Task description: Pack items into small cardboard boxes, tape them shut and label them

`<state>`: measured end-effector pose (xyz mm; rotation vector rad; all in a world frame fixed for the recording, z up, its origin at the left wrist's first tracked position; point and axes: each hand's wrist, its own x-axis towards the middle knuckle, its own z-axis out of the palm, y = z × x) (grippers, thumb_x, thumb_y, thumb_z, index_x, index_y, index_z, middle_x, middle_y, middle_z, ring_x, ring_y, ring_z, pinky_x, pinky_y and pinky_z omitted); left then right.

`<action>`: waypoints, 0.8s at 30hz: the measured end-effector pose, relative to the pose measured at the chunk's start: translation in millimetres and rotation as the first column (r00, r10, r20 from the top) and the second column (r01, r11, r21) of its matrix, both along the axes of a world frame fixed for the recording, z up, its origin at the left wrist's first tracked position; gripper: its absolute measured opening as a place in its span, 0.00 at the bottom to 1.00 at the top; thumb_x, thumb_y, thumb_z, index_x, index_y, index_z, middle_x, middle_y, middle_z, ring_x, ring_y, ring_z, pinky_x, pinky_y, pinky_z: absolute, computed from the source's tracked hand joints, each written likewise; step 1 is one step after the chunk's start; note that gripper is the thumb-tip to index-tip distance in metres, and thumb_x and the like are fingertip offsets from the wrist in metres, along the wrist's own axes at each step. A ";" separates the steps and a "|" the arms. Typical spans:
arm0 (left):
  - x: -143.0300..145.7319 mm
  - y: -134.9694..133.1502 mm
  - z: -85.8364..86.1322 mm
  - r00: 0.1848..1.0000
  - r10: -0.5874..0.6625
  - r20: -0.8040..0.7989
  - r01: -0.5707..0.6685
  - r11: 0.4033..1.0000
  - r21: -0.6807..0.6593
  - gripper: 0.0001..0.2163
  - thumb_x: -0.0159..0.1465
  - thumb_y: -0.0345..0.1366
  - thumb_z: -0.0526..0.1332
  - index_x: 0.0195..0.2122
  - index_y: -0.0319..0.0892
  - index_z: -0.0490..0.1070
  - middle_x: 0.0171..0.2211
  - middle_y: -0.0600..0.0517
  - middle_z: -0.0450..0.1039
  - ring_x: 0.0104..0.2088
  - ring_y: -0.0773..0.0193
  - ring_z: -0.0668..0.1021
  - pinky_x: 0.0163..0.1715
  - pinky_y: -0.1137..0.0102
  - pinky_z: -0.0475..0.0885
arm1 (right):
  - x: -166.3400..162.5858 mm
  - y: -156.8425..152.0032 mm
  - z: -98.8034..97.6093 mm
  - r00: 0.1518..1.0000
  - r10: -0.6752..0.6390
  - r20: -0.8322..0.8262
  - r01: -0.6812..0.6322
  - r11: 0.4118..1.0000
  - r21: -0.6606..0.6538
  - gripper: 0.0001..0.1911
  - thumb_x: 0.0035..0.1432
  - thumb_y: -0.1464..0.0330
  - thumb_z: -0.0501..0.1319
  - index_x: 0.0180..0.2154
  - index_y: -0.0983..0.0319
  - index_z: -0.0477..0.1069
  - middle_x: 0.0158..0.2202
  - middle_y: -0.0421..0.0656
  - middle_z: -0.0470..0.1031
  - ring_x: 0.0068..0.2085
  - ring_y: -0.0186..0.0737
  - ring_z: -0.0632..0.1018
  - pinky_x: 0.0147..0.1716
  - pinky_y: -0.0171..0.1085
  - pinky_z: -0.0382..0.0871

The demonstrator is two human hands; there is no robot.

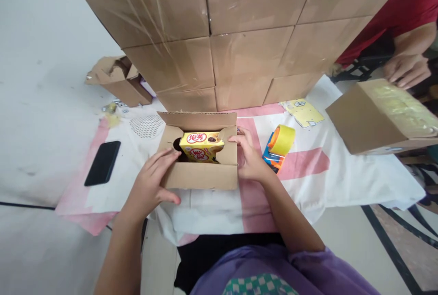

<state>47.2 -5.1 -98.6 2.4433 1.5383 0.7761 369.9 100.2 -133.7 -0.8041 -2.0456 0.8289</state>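
Note:
In front of me an open cardboard box [201, 176] stands on the cloth with its flaps spread. Inside it sits a yellow snack box [198, 145] with red lettering and a cookie picture, leaving a dark gap on its left. My left hand [153, 178] is open at the box's left side, its fingertips over the left flap edge by that gap and its thumb stretched apart. At the right side, my right hand [249, 156] grips the carton's side and right flap; some of its fingers are hidden. A tape dispenser [278, 147] with a yellow roll lies just right of that hand.
Large stacked cartons [249, 62] wall off the table's back. A black phone [102, 163] lies at left, near an opened carton [118, 80]. To the right are a yellow card piece [303, 111] and a taped carton [372, 117], with another person's hand [409, 69] above it.

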 end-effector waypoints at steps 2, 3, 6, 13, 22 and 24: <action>-3.6 -0.5 4.5 0.996 0.013 -0.090 -0.010 0.999 0.039 0.44 0.58 0.69 0.62 0.69 0.49 0.62 0.62 0.40 0.73 0.64 0.40 0.73 0.65 0.47 0.69 | 1.6 -0.1 0.6 1.000 0.003 0.011 -0.002 1.000 -0.024 0.43 0.43 0.67 0.75 0.60 0.53 0.61 0.67 0.53 0.53 0.74 0.61 0.57 0.70 0.56 0.60; -4.8 -0.2 10.0 0.994 0.010 -0.106 -0.005 0.998 0.055 0.39 0.61 0.65 0.63 0.68 0.49 0.64 0.61 0.41 0.75 0.63 0.42 0.75 0.63 0.49 0.71 | 2.3 0.0 0.6 1.000 0.007 0.013 -0.007 1.000 -0.027 0.43 0.45 0.65 0.75 0.61 0.53 0.60 0.68 0.53 0.52 0.75 0.61 0.55 0.70 0.57 0.60; -5.0 7.3 30.2 0.992 -0.004 -0.127 0.018 0.993 0.114 0.22 0.67 0.59 0.61 0.54 0.51 0.75 0.48 0.48 0.83 0.47 0.50 0.84 0.47 0.58 0.80 | 2.7 2.2 1.5 0.998 0.065 -0.011 -0.065 0.998 -0.010 0.50 0.51 0.57 0.72 0.69 0.52 0.51 0.74 0.53 0.47 0.76 0.61 0.50 0.72 0.59 0.55; 32.2 54.4 40.2 0.895 0.410 -0.176 -0.319 0.864 0.390 0.20 0.67 0.52 0.65 0.52 0.43 0.76 0.50 0.39 0.79 0.49 0.45 0.80 0.48 0.53 0.75 | -8.3 11.2 21.4 0.997 0.001 -0.078 0.005 0.996 0.085 0.40 0.66 0.61 0.53 0.75 0.49 0.42 0.66 0.45 0.68 0.70 0.56 0.63 0.70 0.63 0.53; 44.1 22.9 12.7 0.959 0.171 -0.227 -0.106 0.956 0.274 0.30 0.67 0.55 0.63 0.66 0.46 0.68 0.61 0.40 0.75 0.59 0.40 0.78 0.54 0.50 0.77 | 34.4 -26.5 17.8 0.909 -0.406 -0.090 0.416 0.885 0.207 0.28 0.67 0.62 0.57 0.67 0.51 0.61 0.66 0.48 0.67 0.68 0.57 0.65 0.68 0.64 0.57; 47.2 19.1 11.6 0.963 0.150 -0.226 -0.084 0.957 0.276 0.28 0.68 0.51 0.63 0.67 0.47 0.67 0.62 0.41 0.74 0.60 0.41 0.77 0.58 0.49 0.75 | 60.9 -27.2 4.9 0.729 -0.625 -0.278 0.668 0.739 0.090 0.25 0.64 0.61 0.60 0.61 0.54 0.63 0.62 0.51 0.68 0.66 0.56 0.69 0.66 0.62 0.62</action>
